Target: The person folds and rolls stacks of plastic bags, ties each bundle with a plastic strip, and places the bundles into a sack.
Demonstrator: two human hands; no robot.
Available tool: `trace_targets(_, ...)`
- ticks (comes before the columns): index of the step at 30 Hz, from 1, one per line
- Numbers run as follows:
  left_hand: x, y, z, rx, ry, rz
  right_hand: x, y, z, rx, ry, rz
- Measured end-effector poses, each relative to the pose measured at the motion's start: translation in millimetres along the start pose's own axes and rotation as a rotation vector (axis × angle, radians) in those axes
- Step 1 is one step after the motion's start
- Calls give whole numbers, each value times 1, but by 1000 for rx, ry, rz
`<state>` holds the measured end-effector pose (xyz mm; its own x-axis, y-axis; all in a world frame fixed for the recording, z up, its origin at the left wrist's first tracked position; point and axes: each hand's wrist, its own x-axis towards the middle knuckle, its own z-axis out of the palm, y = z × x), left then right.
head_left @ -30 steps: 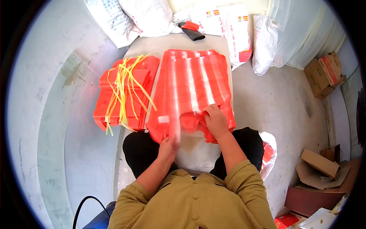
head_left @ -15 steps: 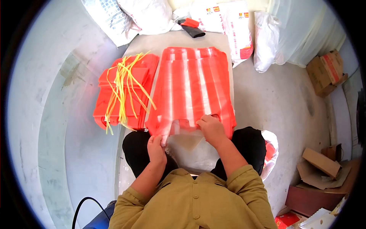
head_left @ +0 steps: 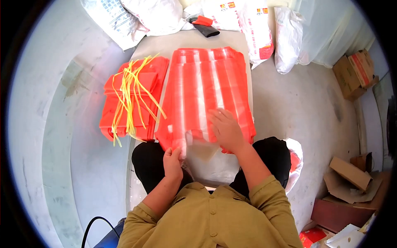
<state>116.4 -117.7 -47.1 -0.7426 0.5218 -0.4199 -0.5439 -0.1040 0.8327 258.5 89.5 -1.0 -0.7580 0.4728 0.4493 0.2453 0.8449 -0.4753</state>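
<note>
A layered stack of red plastic bags (head_left: 193,91) with whitish stripes lies in front of me, its cut-out handle edge toward my body. My left hand (head_left: 173,163) pinches the near left handle of a bag between thumb and fingers. On the right, my right hand (head_left: 226,130) lies over the near part of the stack, fingers stretched out and slightly blurred. To the left sits a pile of folded red bags (head_left: 111,107), with a bundle of yellow strips (head_left: 131,99) draped across it.
The bags rest on a pale board (head_left: 231,39). Behind stand white sacks (head_left: 159,16), with a dark roll (head_left: 206,30) beside them. Cardboard boxes (head_left: 351,173) are at the right, and a white bag (head_left: 294,165) stands by my right knee.
My right hand has let go of the near edge at the right handle and moved slightly up over the bags, fingers now extended. The left hand still pinches the left handle.
</note>
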Motion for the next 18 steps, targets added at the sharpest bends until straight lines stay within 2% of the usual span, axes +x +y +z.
trace_targets(2, -1, -2, -2, 2, 9, -25, 13, 19, 16, -7, -37, 59)
trace_targets(5, -6, 0, -2, 20, 17, -61, 38, 32, 25, -245, -341, 115)
trace_targets(8, -9, -1, -6, 39, 14, -97, 44, 51, 48, -316, -418, 170)
trace_targets(14, 3, -16, -27, 65, -17, -136, 60, 47, 49, -304, -475, 241)
trace_targets(18, 1, -15, -27, 68, -25, -141, 59, 44, 52, -296, -400, 209)
